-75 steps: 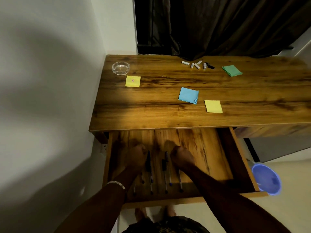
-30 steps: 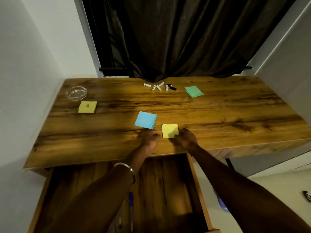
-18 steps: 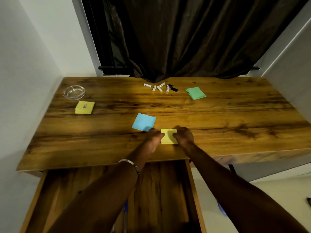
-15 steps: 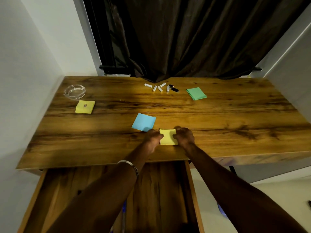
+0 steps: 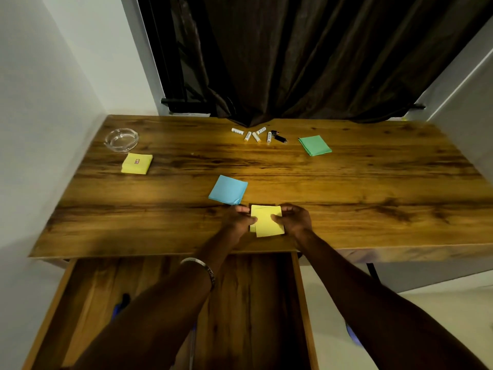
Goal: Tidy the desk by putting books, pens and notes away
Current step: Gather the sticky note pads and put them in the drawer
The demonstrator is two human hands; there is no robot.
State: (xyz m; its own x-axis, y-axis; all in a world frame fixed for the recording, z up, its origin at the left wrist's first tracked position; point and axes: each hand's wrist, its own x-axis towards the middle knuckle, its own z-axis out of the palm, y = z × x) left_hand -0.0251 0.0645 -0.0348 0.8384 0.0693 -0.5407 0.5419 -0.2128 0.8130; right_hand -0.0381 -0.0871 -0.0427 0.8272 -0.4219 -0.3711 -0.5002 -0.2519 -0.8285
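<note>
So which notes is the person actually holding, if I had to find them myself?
Start at the long wooden desk and go to its near edge, above the open wooden drawer. There the left hand and right hand pinch a small stack of square yellow sticky notes. It alone is held; the other yellow sticky-note pad lies beside the glass ashtray.

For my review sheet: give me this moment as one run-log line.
left hand: gripping yellow notes | right hand: gripping same notes | blue notes: on desk | drawer: open
</note>
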